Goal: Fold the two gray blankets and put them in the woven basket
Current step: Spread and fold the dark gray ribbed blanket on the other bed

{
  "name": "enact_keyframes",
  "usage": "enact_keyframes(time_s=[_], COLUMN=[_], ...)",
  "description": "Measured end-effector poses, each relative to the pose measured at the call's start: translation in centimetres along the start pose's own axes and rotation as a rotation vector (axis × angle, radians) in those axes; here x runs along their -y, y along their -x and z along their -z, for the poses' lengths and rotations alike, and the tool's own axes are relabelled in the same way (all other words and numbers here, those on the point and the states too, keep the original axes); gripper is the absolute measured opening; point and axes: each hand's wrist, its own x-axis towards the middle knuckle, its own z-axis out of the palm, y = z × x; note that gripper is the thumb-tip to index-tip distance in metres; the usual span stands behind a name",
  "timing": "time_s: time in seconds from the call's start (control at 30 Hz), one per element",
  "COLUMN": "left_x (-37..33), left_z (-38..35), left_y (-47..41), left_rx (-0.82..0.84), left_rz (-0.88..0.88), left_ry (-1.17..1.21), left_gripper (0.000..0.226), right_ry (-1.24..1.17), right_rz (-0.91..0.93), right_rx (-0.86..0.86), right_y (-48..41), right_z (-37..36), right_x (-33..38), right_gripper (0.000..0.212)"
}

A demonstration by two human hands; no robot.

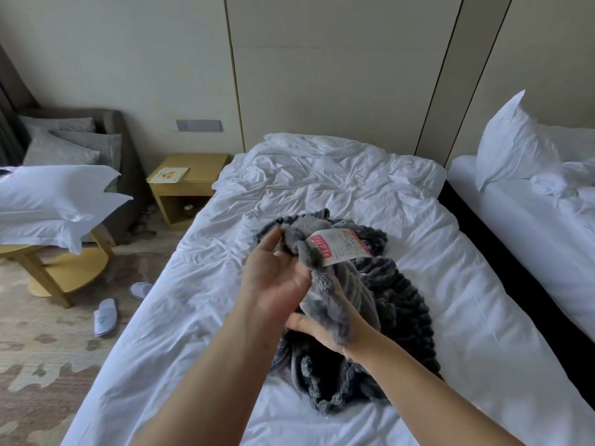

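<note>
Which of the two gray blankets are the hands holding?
The lighter gray blanket, with the pink-and-white label; the left hand and right hand grip it. The darker ribbed blanket lies under it on the bed.

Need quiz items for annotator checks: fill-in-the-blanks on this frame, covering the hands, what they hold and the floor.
1. The left hand and right hand both hold the gray ____.
2. Its loose part lies heaped on the white ____.
3. Two white ____ lie on the carpet, to the left.
Missing words: blanket; bed; slippers.
</note>
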Motion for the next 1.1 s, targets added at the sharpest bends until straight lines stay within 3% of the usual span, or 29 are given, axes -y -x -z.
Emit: enact_keyframes(time_s=[0.03,0.13,0.2,0.23,0.3,0.4,0.47,0.53,0.63,0.73,0.77,0.8,0.87,0.9,1.0,1.07,1.1], left_x=[0.0,-0.4,-1.2,-1.6,-2.0,-1.9,-0.8,0.3,0.3,-0.5,-0.6,-0.6,-0.4,-0.2,0.3,0.2,0.1], left_z=[0.1,0.2,0.3,0.6,1.3,2.4,2.7,3.0,3.2,3.3,3.5,3.5,3.4,3.5,4.6,5.5,5.8], left_y=[-0.1,-0.2,-0.2,-0.2,0.1,0.2,0.0,-0.4,-0.7,-0.5,-0.5,-0.4,-0.4,-0.5,-1.1,-1.4,-1.5], left_rx=[0.031,0.054,-0.135,-0.27,-0.435,-0.297,-0.089,0.018,-0.035,-0.169,-0.207,-0.234,-0.299,-0.322,-0.356,-0.43,-0.47], left_rz=[-0.011,-0.069,-0.197,-0.288,-0.435,-0.541,-0.51,-0.488,-0.466,-0.552,-0.567,-0.522,-0.265,-0.134,-0.027,-0.091,-0.145], left_ry=[0.032,-0.088,-0.402,-0.601,-0.937,-1.294,-1.502,-1.667,-1.677,-1.814,-1.812,-1.771,-1.612,-1.556,-1.562,-1.627,-1.658], left_gripper=[0.057,0.057,0.044,0.035,0.041,0.085,0.1,0.103,0.084,0.018,0.019,0.036,0.07,0.073,0.034,0.014,0.024], right_ry=[0.019,-0.379,-0.457,-0.495,-0.498,-0.252,-0.112,-0.052,-0.085,-0.115,-0.104,-0.081,-0.069,-0.092,-0.034,-0.007,-0.048], right_rz=[0.017,-0.2,-0.238,-0.283,-0.427,-0.452,-0.338,-0.239,-0.171,-0.145,-0.146,-0.155,-0.174,-0.181,-0.188,-0.196,-0.232], right_rx=[0.02,-0.185,-0.356,-0.45,-0.565,-0.439,-0.264,-0.099,-0.063,-0.026,0.013,0.053,0.143,0.2,0.352,0.278,0.174], right_y=[0.0,-1.4,-1.7,-1.8,-2.4,-2.9,-3.1,-3.3,-3.0,-2.2,-1.9,-1.6,-1.3,-1.1,-0.6,-0.7,-0.8], right_z=[0.1,0.5,1.5,2.1,3.1,4.2,4.2,3.9,3.9,4.1,3.9,3.7,2.9,2.5,1.1,0.7,0.9], right_x=[-0.2,0.0,-0.2,-0.7,-1.7,-1.9,-1.0,0.3,1.2,0.7,0.4,0.3,0.0,-0.1,-0.6,-1.2,-1.5], right_gripper=[0.028,0.022,0.014,0.021,0.028,0.023,0.017,0.013,0.018,0.02,0.022,0.024,0.033,0.039,0.057,0.051,0.043])
